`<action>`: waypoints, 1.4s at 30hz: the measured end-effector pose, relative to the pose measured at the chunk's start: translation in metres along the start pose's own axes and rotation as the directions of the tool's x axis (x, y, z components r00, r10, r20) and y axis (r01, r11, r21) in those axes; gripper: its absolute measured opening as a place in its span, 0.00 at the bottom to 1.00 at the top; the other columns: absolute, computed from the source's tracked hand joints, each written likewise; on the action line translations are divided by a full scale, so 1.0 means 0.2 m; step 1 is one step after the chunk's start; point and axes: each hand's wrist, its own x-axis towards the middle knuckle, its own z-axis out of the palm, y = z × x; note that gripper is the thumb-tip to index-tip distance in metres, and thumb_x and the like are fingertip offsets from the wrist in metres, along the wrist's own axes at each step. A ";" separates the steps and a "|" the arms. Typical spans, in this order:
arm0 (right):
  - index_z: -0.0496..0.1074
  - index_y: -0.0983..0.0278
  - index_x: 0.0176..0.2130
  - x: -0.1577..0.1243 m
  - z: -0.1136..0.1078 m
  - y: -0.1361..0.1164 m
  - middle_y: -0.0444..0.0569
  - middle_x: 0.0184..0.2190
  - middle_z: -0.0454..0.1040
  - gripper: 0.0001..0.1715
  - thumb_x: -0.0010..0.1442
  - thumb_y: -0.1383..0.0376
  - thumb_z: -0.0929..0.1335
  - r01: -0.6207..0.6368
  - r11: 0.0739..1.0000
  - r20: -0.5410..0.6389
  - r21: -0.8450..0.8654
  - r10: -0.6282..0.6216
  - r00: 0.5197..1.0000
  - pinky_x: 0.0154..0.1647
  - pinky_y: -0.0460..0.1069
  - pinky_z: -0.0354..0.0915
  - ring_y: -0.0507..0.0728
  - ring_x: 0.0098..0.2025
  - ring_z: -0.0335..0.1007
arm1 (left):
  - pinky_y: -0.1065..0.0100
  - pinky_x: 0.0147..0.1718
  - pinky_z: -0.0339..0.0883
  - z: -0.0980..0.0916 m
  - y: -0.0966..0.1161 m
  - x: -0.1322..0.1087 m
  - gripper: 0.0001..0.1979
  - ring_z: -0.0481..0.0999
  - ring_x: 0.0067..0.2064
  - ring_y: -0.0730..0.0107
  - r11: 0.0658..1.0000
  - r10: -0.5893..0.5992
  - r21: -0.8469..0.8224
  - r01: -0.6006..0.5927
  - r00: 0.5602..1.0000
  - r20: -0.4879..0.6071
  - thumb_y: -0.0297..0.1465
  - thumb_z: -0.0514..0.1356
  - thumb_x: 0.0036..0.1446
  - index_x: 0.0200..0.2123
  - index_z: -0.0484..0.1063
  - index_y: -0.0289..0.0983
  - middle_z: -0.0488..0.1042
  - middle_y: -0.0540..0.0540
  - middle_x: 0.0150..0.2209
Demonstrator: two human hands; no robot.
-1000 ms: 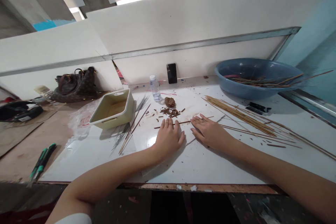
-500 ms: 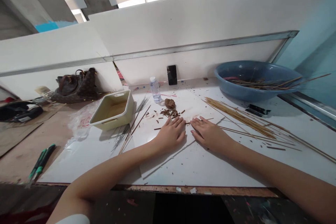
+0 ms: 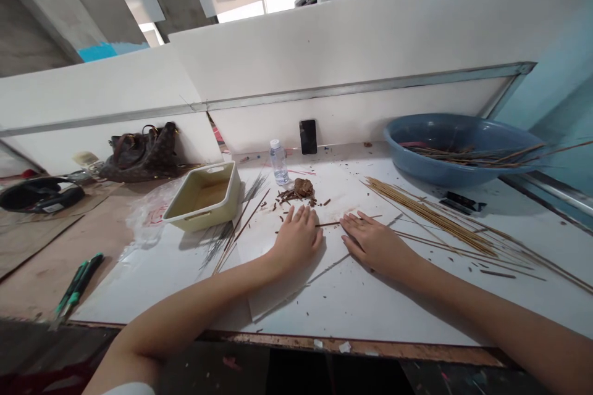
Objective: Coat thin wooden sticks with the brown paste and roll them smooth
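Note:
My left hand and my right hand lie flat on the white tabletop, fingers apart and holding nothing. A thin brown stick runs between them, its ends near both sets of fingertips. Just beyond my left hand are dark wood chips and a brown lump. To the right of my right hand lies a bundle of thin bamboo sticks. Dark thin sticks lie left of my left hand.
A blue basin holding sticks stands at the back right, beside a small black object. A cream tray, a water bottle, a propped phone, a handbag and green-handled tools surround the work area.
My view has shifted slightly, so the table sits lower in the picture. My left hand has turned a little, its fingers pointing more straight ahead. Both hands remain flat on the table.

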 end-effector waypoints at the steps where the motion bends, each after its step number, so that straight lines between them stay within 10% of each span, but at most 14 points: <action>1: 0.74 0.70 0.72 0.00 0.00 0.00 0.64 0.66 0.79 0.30 0.80 0.62 0.61 0.003 1.000 -0.008 0.002 -0.003 1.000 0.78 0.67 0.67 0.67 0.70 0.77 | 0.45 0.79 0.52 0.01 0.03 -0.02 0.32 0.66 0.79 0.47 0.999 0.036 -0.013 -0.036 0.999 -0.009 0.40 0.47 0.80 0.75 0.66 0.25 0.68 0.28 0.76; 9: 0.79 0.72 0.66 0.01 -0.02 -0.04 0.66 0.64 0.81 0.28 0.81 0.62 0.61 0.024 0.999 -0.055 -0.046 -0.027 0.998 0.79 0.70 0.63 0.68 0.68 0.79 | 0.47 0.78 0.57 0.06 0.10 -0.11 0.36 0.65 0.79 0.44 0.997 0.079 -0.001 -0.079 0.997 0.024 0.42 0.46 0.80 0.77 0.62 0.20 0.65 0.24 0.76; 16: 0.60 0.73 0.80 -0.02 0.10 -0.06 0.70 0.76 0.65 0.40 0.82 0.52 0.61 0.058 0.998 -0.016 0.023 -0.057 0.998 0.78 0.71 0.64 0.71 0.79 0.63 | 0.45 0.78 0.56 0.06 0.14 -0.17 0.37 0.62 0.80 0.43 0.997 0.073 -0.008 -0.073 0.997 0.016 0.43 0.44 0.81 0.77 0.61 0.21 0.63 0.24 0.77; 28: 0.62 0.74 0.79 0.01 0.10 -0.03 0.68 0.77 0.62 0.43 0.83 0.46 0.58 0.020 1.000 0.074 0.018 -0.021 0.997 0.78 0.70 0.65 0.70 0.80 0.62 | 0.46 0.78 0.56 0.09 0.12 -0.14 0.36 0.62 0.80 0.44 0.999 0.037 -0.001 -0.037 0.999 -0.008 0.44 0.43 0.81 0.77 0.62 0.21 0.64 0.25 0.77; 34: 0.74 0.72 0.71 -0.01 0.08 -0.06 0.67 0.68 0.78 0.32 0.83 0.56 0.59 0.052 0.999 0.035 -0.010 -0.052 0.998 0.78 0.68 0.66 0.69 0.72 0.74 | 0.46 0.77 0.58 0.08 0.16 -0.20 0.37 0.67 0.78 0.42 0.997 0.068 0.021 -0.068 0.997 -0.022 0.43 0.42 0.81 0.75 0.64 0.19 0.67 0.21 0.74; 42: 0.64 0.75 0.77 0.00 0.10 -0.03 0.68 0.76 0.65 0.41 0.83 0.49 0.59 0.022 1.000 0.055 -0.009 -0.022 0.998 0.79 0.70 0.64 0.70 0.79 0.64 | 0.44 0.77 0.58 0.09 0.13 -0.15 0.39 0.64 0.79 0.39 0.999 0.007 0.035 -0.007 1.000 0.003 0.45 0.44 0.81 0.76 0.62 0.17 0.64 0.19 0.75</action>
